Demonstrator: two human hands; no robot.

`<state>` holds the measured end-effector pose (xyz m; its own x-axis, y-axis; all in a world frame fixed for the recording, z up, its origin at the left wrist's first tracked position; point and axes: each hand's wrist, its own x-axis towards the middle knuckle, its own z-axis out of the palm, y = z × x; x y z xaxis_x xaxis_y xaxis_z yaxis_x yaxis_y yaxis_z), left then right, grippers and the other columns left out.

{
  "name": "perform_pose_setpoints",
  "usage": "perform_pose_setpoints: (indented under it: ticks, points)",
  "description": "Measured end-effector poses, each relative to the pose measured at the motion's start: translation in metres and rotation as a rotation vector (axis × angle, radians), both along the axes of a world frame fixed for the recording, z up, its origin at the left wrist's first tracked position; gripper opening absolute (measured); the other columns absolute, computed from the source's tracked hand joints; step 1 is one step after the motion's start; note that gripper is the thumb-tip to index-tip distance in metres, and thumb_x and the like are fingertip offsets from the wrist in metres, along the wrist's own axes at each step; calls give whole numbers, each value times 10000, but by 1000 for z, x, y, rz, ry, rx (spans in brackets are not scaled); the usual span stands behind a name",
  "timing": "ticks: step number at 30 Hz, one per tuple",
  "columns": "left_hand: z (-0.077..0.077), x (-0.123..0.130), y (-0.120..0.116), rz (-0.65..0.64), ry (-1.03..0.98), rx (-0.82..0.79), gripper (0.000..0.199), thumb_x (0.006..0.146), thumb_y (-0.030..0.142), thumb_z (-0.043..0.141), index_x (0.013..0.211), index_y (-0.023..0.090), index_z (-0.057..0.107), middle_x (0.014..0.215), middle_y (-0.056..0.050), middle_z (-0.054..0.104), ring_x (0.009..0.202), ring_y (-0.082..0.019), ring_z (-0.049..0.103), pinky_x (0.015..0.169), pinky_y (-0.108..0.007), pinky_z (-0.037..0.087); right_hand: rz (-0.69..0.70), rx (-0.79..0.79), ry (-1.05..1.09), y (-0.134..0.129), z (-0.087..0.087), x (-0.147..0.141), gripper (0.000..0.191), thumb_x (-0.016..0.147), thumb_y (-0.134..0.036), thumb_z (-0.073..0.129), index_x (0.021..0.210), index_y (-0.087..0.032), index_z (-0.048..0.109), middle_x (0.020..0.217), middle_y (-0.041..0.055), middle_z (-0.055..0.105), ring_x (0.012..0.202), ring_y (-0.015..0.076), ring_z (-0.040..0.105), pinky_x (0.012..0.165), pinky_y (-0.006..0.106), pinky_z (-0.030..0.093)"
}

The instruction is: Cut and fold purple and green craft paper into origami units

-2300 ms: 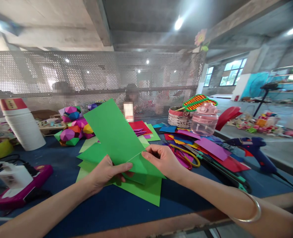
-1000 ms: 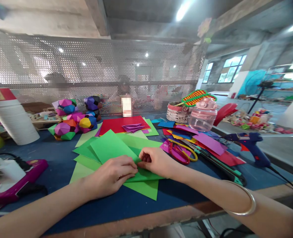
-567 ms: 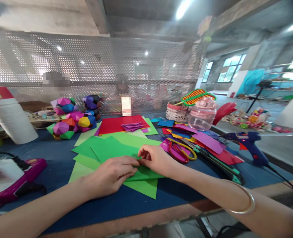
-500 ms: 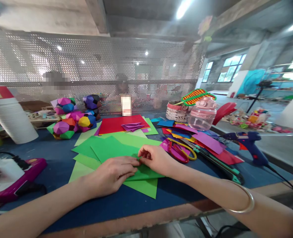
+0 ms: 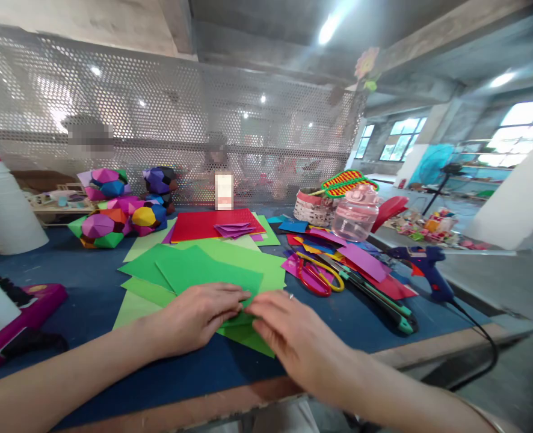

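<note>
A dark green paper sheet (image 5: pixel 221 267) lies on lighter green sheets (image 5: pixel 271 260) in front of me. My left hand (image 5: pixel 203 316) presses on its near part, fingers held together and pinching the paper edge. Touching the same edge from the right is my right hand (image 5: pixel 293 331), its thumb and fingers closed around the paper. The fold between my fingertips is partly hidden by both hands. Beyond lie a red sheet (image 5: pixel 203 224) and small folded purple papers (image 5: pixel 234 230).
Right of the papers are scissors (image 5: pixel 320 282), a utility knife (image 5: pixel 384 304), coloured paper scraps (image 5: pixel 366 260), a clear bottle (image 5: pixel 355 219) and a blue glue gun (image 5: pixel 429 267). Leftward stand paper balls (image 5: pixel 98 228), stacked cups (image 5: pixel 7 207) and a purple-based device (image 5: pixel 45 300).
My right hand has moved nearer me and turned, its fingers now stretched along the paper edge rather than curled above it. The left hand stays on the sheet. The view has shifted slightly.
</note>
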<state>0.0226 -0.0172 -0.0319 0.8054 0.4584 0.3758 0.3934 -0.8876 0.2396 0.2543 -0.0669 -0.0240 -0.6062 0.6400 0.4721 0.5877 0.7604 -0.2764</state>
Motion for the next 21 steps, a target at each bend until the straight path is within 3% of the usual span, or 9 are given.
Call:
perform_pose_setpoints:
  ticks: [3,6,12,21]
  points:
    - [-2,-1,2,12,20,-10,276,1010,187,474,1185,181,686,1339,-79,665,1273,-231,599,1061,-371,497,-28,187,-192,-25,-16,-6,423,1025,-327,445,1337,-81,589,1333,166,630,1248,292,561,1091,448,449]
    - [-3,-1,3,15,27,-5,282,1006,188,478,1191,171,690,1337,-78,666,1284,-234,589,1057,-371,499,-57,244,-249,-33,-23,-9,509,1023,-374,438,1402,-48,537,1415,174,578,1324,296,505,1161,448,386]
    - [-4,-2,4,34,33,14,310,999,189,474,1226,195,686,1327,-56,675,1277,-244,590,1033,-381,514,-26,252,-252,-32,-19,-14,603,997,-446,455,1390,5,536,1384,216,587,1311,322,510,1177,446,358]
    - [-9,-4,6,41,-23,-10,295,1013,238,490,1206,217,712,1295,-38,696,1269,-240,581,1019,-377,520,-83,281,-208,-34,-32,-22,550,989,-415,450,1333,-11,593,1310,198,644,1227,321,570,1127,455,424]
